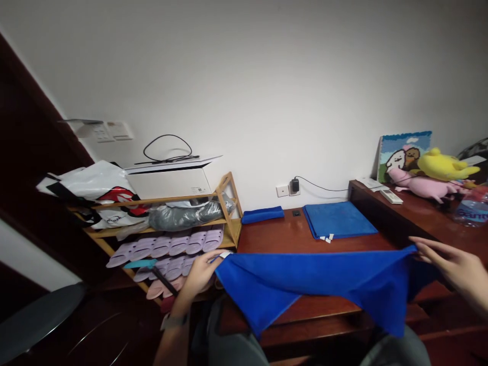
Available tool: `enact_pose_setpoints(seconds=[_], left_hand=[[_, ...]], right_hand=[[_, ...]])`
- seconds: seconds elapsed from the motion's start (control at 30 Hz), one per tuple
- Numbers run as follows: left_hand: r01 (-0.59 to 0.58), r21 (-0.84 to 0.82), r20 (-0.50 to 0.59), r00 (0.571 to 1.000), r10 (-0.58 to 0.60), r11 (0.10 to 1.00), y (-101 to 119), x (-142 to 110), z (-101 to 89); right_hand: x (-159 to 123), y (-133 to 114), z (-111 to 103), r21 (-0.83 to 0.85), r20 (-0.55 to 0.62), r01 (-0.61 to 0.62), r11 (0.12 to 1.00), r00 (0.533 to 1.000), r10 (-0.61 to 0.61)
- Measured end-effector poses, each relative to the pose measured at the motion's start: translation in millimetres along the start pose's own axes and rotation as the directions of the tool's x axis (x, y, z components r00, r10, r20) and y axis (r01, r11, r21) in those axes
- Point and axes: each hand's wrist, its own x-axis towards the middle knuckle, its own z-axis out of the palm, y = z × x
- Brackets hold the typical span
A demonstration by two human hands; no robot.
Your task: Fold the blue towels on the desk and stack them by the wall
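Observation:
A blue cloth (316,272) is stretched between my two hands above the front of the reddish-brown desk (267,236). My left hand (204,267) pinches its upper left corner, where a white tag shows. The upper right corner is pinched in my right hand (446,256). The top edge runs nearly straight, while the lower corners hang loose over the desk's front edge. Farther back on the desk lie a flat pile of folded blue cloths (339,218) with white tags and a narrow folded blue cloth (263,214).
On the left stands a wooden rack (232,203) with purple slippers (170,244), a white box (171,180) and a plastic bag (91,183). Plush toys (419,183), a remote (391,196) and a bottle (471,211) occupy the raised right surface. A black plug (295,185) sits in the wall.

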Motion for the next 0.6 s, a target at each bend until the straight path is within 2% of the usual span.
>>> enact_pose_setpoints(seconds=[0.1, 0.2, 0.27, 0.37, 0.43, 0.5, 0.57, 0.6], left_hand=[[-0.059, -0.023, -0.046, 0.997, 0.058, 0.998, 4.1, 42.6, 14.6], [-0.118, 0.002, -0.193, 0.974, 0.116, 0.993, 24.2, 73.9, 18.2], [-0.173, 0.030, -0.298, 0.938, 0.174, 0.984, 38.7, 79.8, 13.7], [-0.224, 0.101, -0.401, 0.883, 0.246, 0.969, 44.8, 63.8, 1.5], [-0.214, 0.162, -0.380, 0.888, 0.261, 0.963, 30.7, 40.8, -5.1], [-0.188, 0.209, -0.274, 0.931, 0.242, 0.960, 1.8, 13.1, -5.7], [-0.180, 0.234, -0.097, 0.974, 0.207, 0.956, -36.1, -16.2, 2.2], [-0.182, 0.241, -0.004, 0.982, 0.189, 0.953, -55.6, -30.8, 9.4]], right_hand=[[31.7, -25.2, 23.7, 0.130, 0.080, -0.166, 0.977, 0.984, 0.157], [60.4, -51.5, 40.6, 0.271, -0.010, -0.159, 0.949, 0.986, 0.168], [69.3, -65.8, 43.3, 0.392, -0.073, -0.102, 0.914, 0.987, 0.142], [61.7, -72.2, 35.9, 0.418, -0.167, -0.007, 0.908, 0.982, 0.084], [43.9, -60.0, 29.5, 0.312, -0.196, 0.005, 0.950, 0.979, 0.059], [19.5, -32.9, 28.8, 0.210, -0.180, -0.030, 0.977, 0.981, 0.069], [-8.1, 6.0, 37.9, 0.179, -0.115, -0.114, 0.977, 0.984, 0.135], [-22.0, 27.9, 46.0, 0.177, -0.067, -0.168, 0.970, 0.981, 0.183]])
